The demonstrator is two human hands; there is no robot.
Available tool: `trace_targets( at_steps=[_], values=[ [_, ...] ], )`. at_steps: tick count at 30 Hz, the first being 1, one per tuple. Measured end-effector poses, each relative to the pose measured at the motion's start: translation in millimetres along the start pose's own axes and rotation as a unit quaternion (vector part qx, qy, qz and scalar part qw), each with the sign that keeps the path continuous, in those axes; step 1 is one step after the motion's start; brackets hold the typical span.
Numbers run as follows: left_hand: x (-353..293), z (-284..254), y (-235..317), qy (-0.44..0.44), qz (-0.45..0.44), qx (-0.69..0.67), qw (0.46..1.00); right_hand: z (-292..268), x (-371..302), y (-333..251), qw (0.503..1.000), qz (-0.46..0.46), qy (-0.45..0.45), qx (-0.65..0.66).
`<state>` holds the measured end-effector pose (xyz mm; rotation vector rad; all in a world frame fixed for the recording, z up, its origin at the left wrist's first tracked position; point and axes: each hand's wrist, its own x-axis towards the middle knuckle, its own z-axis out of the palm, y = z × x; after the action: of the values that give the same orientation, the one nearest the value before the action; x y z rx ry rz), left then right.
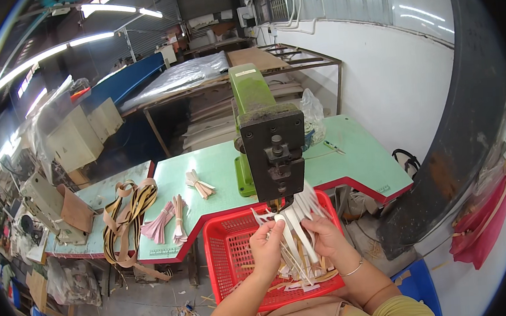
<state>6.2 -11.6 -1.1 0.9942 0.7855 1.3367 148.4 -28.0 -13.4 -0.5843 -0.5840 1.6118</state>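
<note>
Just below the black head (pixel 273 150) of a green machine, both hands work at a bunch of white strips (pixel 303 241). My left hand (pixel 267 246) is closed, its thumb and fingers pinching the end of a white strip. On the other side, my right hand (pixel 327 235) has its fingers closed on the same white strips, some of which fan out blurred above it. A red plastic basket (pixel 215 260) lies beneath the hands. Inside it are loose white and tan strip scraps (pixel 297 285). The machine's lower tip is partly hidden by the strips.
Left on the green table (pixel 218 166) lie a cream bundle (pixel 199 184), a pink bundle (pixel 160 223), a tan bundle (pixel 179 220) and striped straps (pixel 129 213). Green snips (pixel 334 147) lie to the right. A blue bin (pixel 421 287) stands by my right elbow; a dark column (pixel 445 144) rises at right.
</note>
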Motion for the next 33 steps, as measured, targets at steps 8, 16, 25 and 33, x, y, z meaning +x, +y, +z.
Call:
trace_targets(
  at_steps=[8, 16, 25, 33],
  values=[
    [2.4, 0.3, -0.8, -0.028, -0.038, -0.052, 0.998, 9.1, -9.5, -16.3, 0.982, -0.073, 0.087, -0.149],
    [1.8, 3.0, -3.2, -0.02, -0.041, -0.077, 0.996, 19.4, -6.2, -39.8, 0.946, -0.115, 0.073, -0.294],
    [2.4, 4.7, -5.7, -0.013, -0.021, -0.077, 0.997, 36.0, 8.8, -75.5, 0.842, -0.14, 0.014, -0.521],
    [4.3, 6.0, -3.5, 0.001, 0.007, -0.046, 0.999, 62.9, 21.9, -89.1, 0.758, -0.21, -0.045, -0.616]
  ],
)
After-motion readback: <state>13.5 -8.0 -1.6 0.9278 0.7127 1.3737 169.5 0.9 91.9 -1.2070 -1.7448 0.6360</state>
